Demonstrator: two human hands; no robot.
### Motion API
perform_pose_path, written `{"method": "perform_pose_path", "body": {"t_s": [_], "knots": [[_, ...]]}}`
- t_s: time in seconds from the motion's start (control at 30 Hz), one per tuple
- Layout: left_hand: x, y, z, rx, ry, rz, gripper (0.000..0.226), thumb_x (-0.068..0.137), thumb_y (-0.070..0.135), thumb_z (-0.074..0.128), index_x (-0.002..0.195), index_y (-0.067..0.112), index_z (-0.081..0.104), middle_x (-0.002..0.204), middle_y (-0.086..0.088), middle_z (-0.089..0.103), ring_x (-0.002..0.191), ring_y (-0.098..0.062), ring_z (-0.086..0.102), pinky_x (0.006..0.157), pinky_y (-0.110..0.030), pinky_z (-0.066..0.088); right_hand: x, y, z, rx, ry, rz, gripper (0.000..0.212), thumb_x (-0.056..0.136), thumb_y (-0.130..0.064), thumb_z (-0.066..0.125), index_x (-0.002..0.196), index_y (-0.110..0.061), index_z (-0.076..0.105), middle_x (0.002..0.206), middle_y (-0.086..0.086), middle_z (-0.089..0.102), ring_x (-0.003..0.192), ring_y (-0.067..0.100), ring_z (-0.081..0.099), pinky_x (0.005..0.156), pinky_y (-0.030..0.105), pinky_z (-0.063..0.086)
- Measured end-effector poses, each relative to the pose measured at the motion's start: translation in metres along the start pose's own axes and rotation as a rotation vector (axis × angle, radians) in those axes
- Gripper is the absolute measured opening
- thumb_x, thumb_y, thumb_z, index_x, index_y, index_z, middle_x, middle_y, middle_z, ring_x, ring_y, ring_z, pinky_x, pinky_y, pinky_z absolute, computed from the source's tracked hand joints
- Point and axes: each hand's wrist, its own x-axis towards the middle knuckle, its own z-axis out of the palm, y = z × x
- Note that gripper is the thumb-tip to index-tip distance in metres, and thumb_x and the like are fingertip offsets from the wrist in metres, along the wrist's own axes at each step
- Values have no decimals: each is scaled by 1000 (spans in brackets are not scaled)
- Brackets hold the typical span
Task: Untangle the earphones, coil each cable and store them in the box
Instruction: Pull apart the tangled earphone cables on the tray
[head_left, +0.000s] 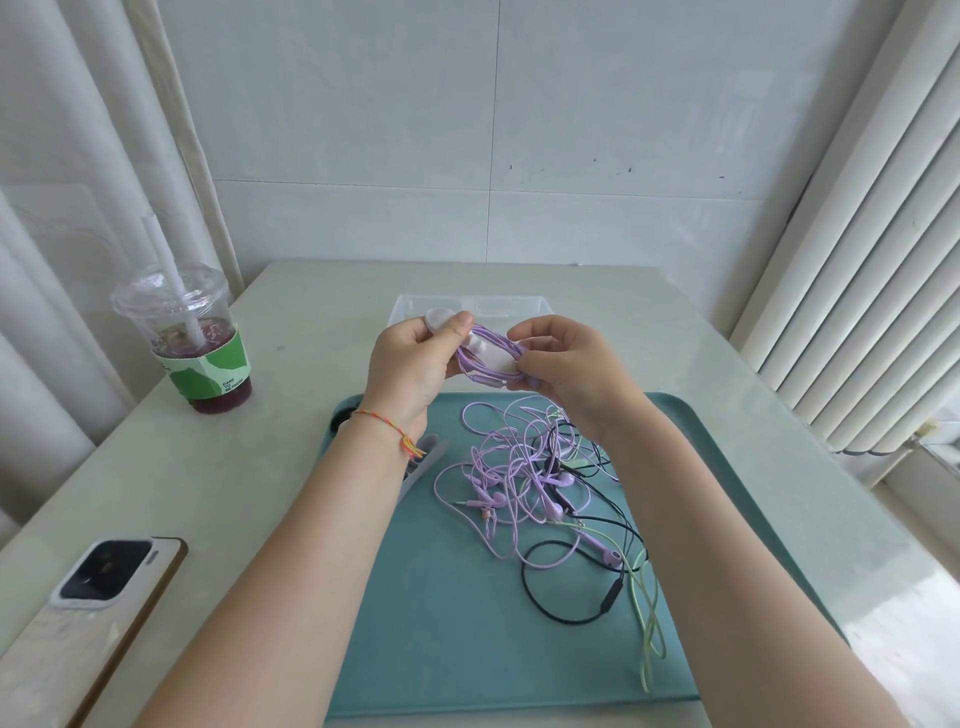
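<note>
- A lidded plastic cup of dark drink and a white-cased phone sit left on the pale table.
- A tangle of purple, black and green earphones lies on the teal tray.
- The left hand and right hand both pinch a coiled purple earphone cable, seemingly wrapped round a pale winder, before the clear plastic box.

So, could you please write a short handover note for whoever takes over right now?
Left hand: grips one end of a coiled purple earphone, with a pale tie under the thumb.
Right hand: pinches the coil's other end.
Both hold it above the tray's far edge, in front of the clear box.
Done: one purple cable coiled, apparently being tied.
Left: put it in the box; the tangle of purple, black and green earphones on the tray is untouched. What is in the box, I cannot tell.
</note>
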Motion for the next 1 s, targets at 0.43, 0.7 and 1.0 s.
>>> {"method": "perform_pose_path", "body": {"t_s": [0.43, 0.7, 1.0], "knots": [[-2, 0, 13, -209, 145, -144, 18, 92, 12, 64, 76, 4, 66, 76, -12, 66, 66, -21, 66, 63, -28, 59, 4, 6, 4, 50, 126, -24, 32, 78, 20, 49, 87, -9, 61, 81, 13, 66, 74, 30, 63, 93, 50, 50], [-4, 6, 1, -254, 66, -357, 16, 91, 28, 64, 81, 16, 63, 53, 2, 65, 48, -10, 62, 46, -17, 49, 3, 2, -3, 50, 85, -69, 30, 82, 20, 51, 87, -6, 65, 84, 13, 65, 69, 20, 66, 88, 37, 57], [-6, 5, 7, -389, -27, -328, 18, 95, 23, 61, 84, 9, 67, 70, -4, 71, 63, -13, 69, 62, -20, 58, 6, 1, -2, 34, 229, -84, 27, 81, 14, 59, 85, -11, 69, 77, 6, 62, 77, 21, 62, 87, 35, 57]]}}
